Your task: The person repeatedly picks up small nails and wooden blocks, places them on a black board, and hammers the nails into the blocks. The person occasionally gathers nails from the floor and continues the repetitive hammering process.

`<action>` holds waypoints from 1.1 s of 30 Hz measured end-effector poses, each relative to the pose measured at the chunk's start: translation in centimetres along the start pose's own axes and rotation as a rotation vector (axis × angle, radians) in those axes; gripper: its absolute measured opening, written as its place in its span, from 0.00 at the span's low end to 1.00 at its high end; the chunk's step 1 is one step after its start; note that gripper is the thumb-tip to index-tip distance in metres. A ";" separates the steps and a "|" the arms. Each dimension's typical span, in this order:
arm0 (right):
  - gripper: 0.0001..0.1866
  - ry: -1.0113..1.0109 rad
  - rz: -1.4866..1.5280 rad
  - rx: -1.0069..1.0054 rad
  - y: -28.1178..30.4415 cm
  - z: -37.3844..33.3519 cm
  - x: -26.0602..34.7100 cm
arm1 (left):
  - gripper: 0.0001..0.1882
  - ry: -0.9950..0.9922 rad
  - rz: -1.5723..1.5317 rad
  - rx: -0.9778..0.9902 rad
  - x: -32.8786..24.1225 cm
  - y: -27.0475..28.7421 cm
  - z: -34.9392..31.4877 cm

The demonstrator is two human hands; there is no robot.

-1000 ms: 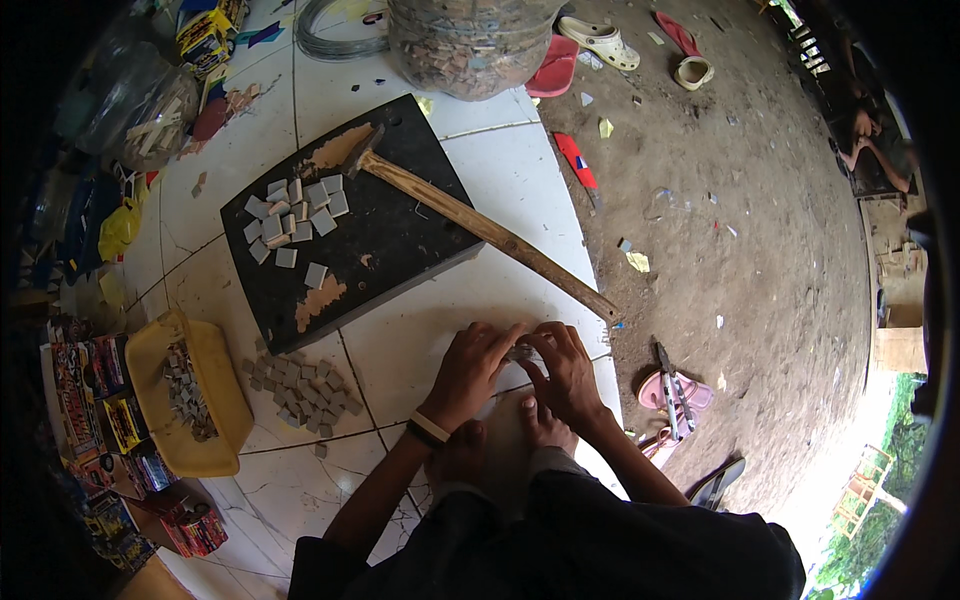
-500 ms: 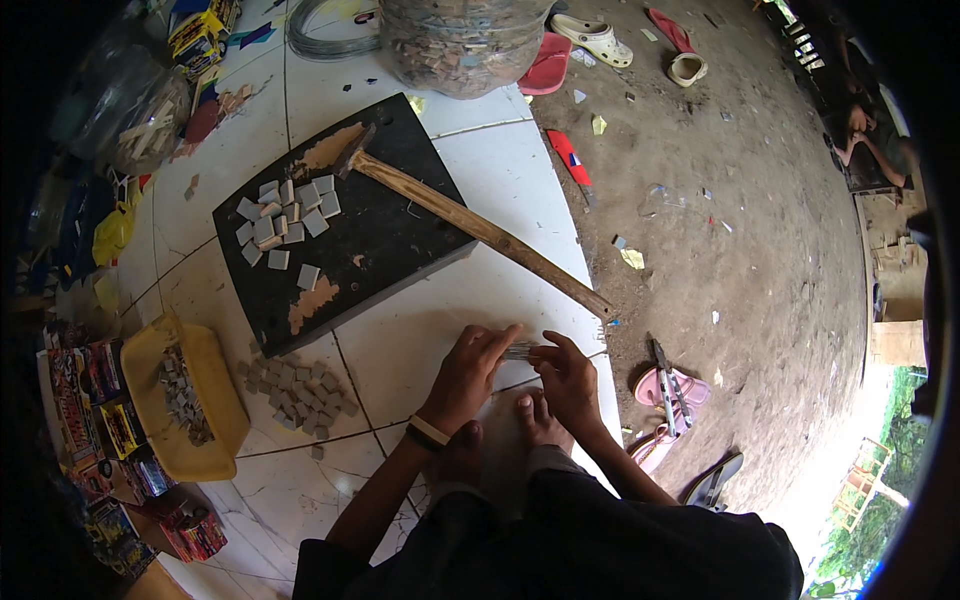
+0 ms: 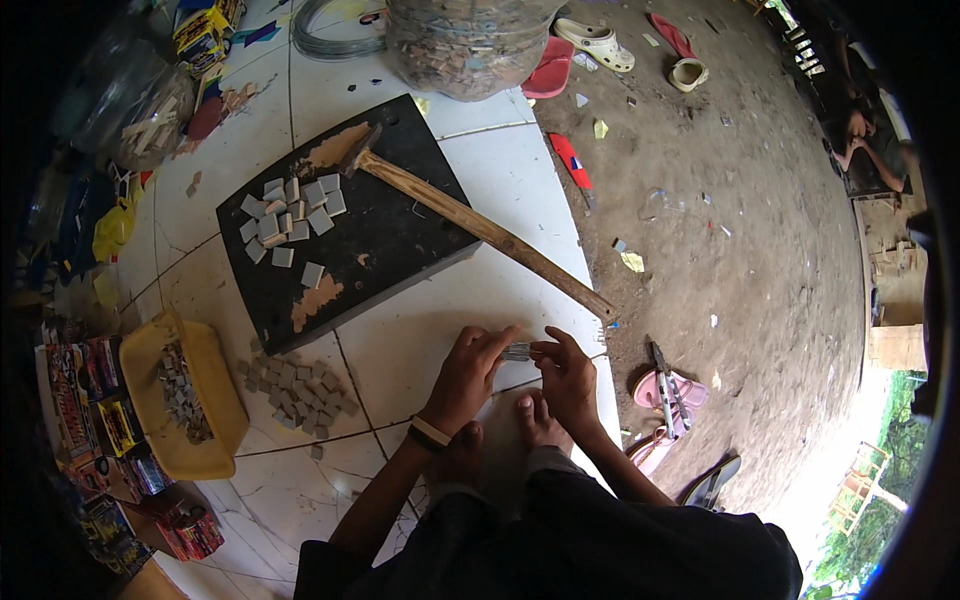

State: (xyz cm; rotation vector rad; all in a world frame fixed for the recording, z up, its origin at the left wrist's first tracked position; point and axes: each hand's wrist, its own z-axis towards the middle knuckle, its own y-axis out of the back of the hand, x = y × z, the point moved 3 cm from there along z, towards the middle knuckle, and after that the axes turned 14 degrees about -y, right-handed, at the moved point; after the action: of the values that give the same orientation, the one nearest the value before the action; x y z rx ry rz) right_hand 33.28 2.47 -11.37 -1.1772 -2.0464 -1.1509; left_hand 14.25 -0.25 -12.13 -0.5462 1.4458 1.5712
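A small bundle of short silvery wire pieces point(image 3: 516, 352) is between my hands, above the white tiles. My left hand point(image 3: 470, 372) is closed round one end of it, fingers pointing right. At the other end, the bent fingers and thumb of my right hand point(image 3: 566, 375) pinch the wires. Just beyond my hands, a hammer point(image 3: 480, 228) with a wooden handle lies aslant, its head on a black block point(image 3: 385, 250). Small grey square pieces point(image 3: 285, 222) are heaped on the block's left part. A bent wire point(image 3: 418, 209) lies near the hammer handle.
To the left stand a yellow tub point(image 3: 235, 430) of grey chips and a loose pile of grey pieces point(image 3: 300, 395). A large clear container point(image 3: 465, 60) and a wire coil point(image 3: 335, 45) are at the back. Sandals point(image 3: 668, 400) and pliers-like tools point(image 3: 664, 385) lie on the dirt floor point(image 3: 760, 270).
My hands stay in nearly the same place, both on the wire bundle. The right fingers have shifted slightly. The view has moved a little; the hammer and block are unmoved.
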 end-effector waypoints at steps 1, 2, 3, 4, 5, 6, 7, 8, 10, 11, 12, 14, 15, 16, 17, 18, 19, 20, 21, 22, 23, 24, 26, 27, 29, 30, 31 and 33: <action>0.24 -0.027 -0.002 -0.019 0.2 0.0 -0.1 | 0.34 -0.007 0.002 -0.009 0.0 0.0 0.0; 0.25 -0.049 -0.009 -0.027 0.4 0.1 -0.1 | 0.33 -0.013 0.003 -0.018 0.0 0.0 0.0; 0.25 -0.059 -0.011 -0.047 0.5 0.1 -0.2 | 0.33 -0.006 -0.010 -0.020 0.1 0.1 -0.1; 0.25 -0.066 -0.009 -0.037 0.6 0.2 -0.2 | 0.33 0.002 -0.024 -0.021 0.1 0.1 -0.1; 0.25 -0.062 -0.003 -0.040 0.6 0.2 -0.2 | 0.33 0.009 -0.039 -0.022 0.1 0.0 -0.1; 0.26 -0.082 0.005 -0.054 0.6 0.2 -0.3 | 0.32 0.010 -0.039 -0.032 0.1 0.1 -0.1; 0.26 -0.016 -0.002 -0.028 0.4 0.1 -0.1 | 0.32 0.011 -0.039 -0.040 0.1 0.0 -0.1; 0.26 0.025 -0.008 -0.013 0.1 0.0 0.0 | 0.32 0.024 -0.045 -0.040 0.1 0.0 -0.1; 0.27 0.054 -0.033 0.009 -0.1 -0.2 0.3 | 0.33 0.015 -0.009 -0.041 0.0 0.1 0.0; 0.28 0.043 -0.051 0.016 0.0 -0.2 0.4 | 0.33 0.016 0.008 -0.037 0.0 0.1 0.0; 0.28 0.032 -0.071 0.023 0.1 -0.2 0.6 | 0.33 0.012 0.014 -0.033 0.0 0.1 0.0; 0.28 0.337 -0.379 -0.067 0.4 -0.6 1.7 | 0.32 0.005 0.028 -0.028 -0.2 0.1 0.0; 0.28 0.489 -0.523 -0.126 0.3 -0.8 2.2 | 0.32 -0.007 0.078 -0.017 -0.2 0.1 0.0; 0.29 0.514 -0.588 -0.063 0.1 -0.7 2.3 | 0.32 -0.020 0.126 -0.004 -0.3 0.0 0.1; 0.30 0.535 -0.644 -0.014 -0.2 -0.5 2.3 | 0.32 -0.022 0.168 0.014 -0.2 -0.1 0.1; 0.30 0.576 -0.693 0.031 -0.5 -0.4 2.2 | 0.31 -0.069 0.197 0.019 -0.3 -0.3 0.2; 0.27 0.694 -0.752 -0.007 -0.8 -0.2 2.3 | 0.31 -0.104 0.223 0.030 -0.3 -0.4 0.2; 0.25 0.718 -0.774 -0.001 -1.0 0.1 2.3 | 0.30 -0.130 0.249 0.046 -0.2 -0.6 0.2; 0.23 0.744 -0.799 0.008 -1.2 0.4 2.1 | 0.30 -0.184 0.279 0.050 -0.1 -0.7 0.2; 0.22 0.771 -0.822 0.018 -1.3 0.7 2.0 | 0.30 -0.227 0.307 0.058 0.0 -0.9 0.2; 0.20 0.827 -0.863 0.023 -1.5 1.0 2.0 | 0.30 -0.267 0.330 0.063 0.2 -1.0 0.2; 0.19 0.883 -0.905 0.028 -1.6 1.4 2.0 | 0.30 -0.282 0.338 0.058 0.4 -1.0 0.1; 0.18 1.000 -1.001 0.020 -1.7 2.1 2.0 | 0.31 -0.307 0.338 0.042 0.7 -1.2 0.1; 0.18 1.061 -1.056 0.008 -1.8 2.5 2.1 | 0.32 -0.264 0.311 0.041 1.0 -1.2 0.0; 0.18 1.146 -1.174 -0.032 -2.1 2.7 2.1 | 0.33 -0.172 0.254 0.039 1.3 -1.3 -0.1; 0.18 1.172 -1.237 -0.060 -2.3 2.8 2.2 | 0.34 -0.170 0.236 0.022 1.3 -1.3 0.0; 0.18 1.196 -1.331 -0.072 -2.7 2.9 2.1 | 0.36 -0.160 0.218 0.007 1.2 -1.3 0.0; 0.16 1.248 -1.266 -0.165 -2.8 2.9 2.5 | 0.38 -0.104 0.142 -0.035 1.1 -0.9 0.0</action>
State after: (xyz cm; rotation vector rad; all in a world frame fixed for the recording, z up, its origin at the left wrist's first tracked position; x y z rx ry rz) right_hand 29.51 5.28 -12.10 0.9449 -1.4373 -1.8444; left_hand 14.47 -0.02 -13.53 -0.3829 1.4062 1.7132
